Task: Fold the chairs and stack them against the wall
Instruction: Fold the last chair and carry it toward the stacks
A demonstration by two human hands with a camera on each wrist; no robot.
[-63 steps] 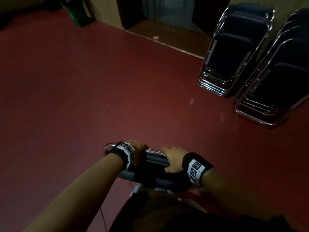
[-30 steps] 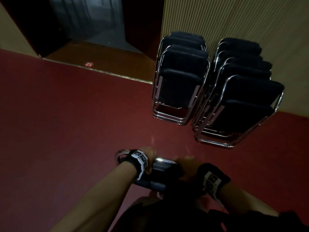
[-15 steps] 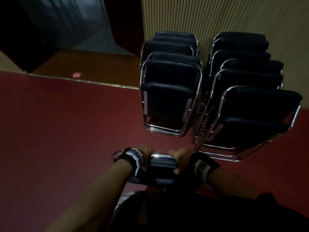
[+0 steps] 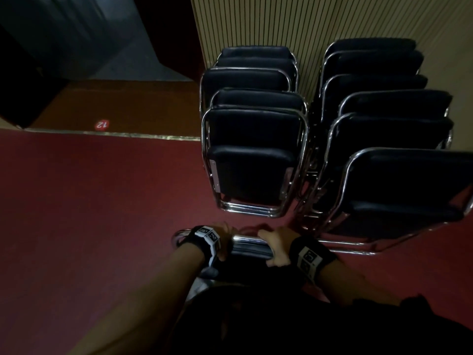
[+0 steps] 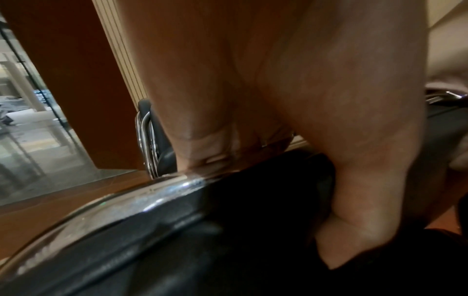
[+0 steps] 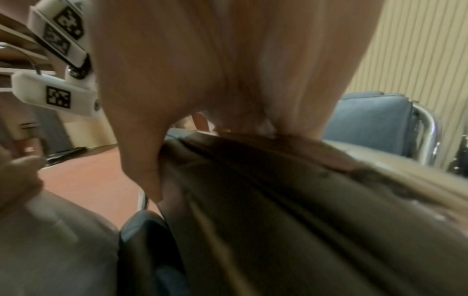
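I carry a folded chair (image 4: 252, 248) with a chrome frame and black pad, held by its top rail in front of my body. My left hand (image 4: 225, 238) grips the rail at its left end, fingers curled over the tube (image 5: 162, 192). My right hand (image 4: 275, 244) grips the same rail further right, thumb behind the pad (image 6: 253, 190). Just ahead, two stacks of folded black chairs lean on the ribbed wall (image 4: 320, 26): the left stack (image 4: 252, 152) and the right stack (image 4: 391, 160). The held chair's lower part is hidden by my body.
Dark red floor (image 4: 102, 201) spreads to the left. A brown threshold with a round red "12" sticker (image 4: 101, 124) leads to a dark doorway (image 4: 76, 42) left of the stacks. A metal strip (image 4: 128, 135) marks the floor's edge.
I have walked toward the wall with the chair in both hands. The two stacks went from far upper right to large and directly ahead. My grip on the rail is unchanged.
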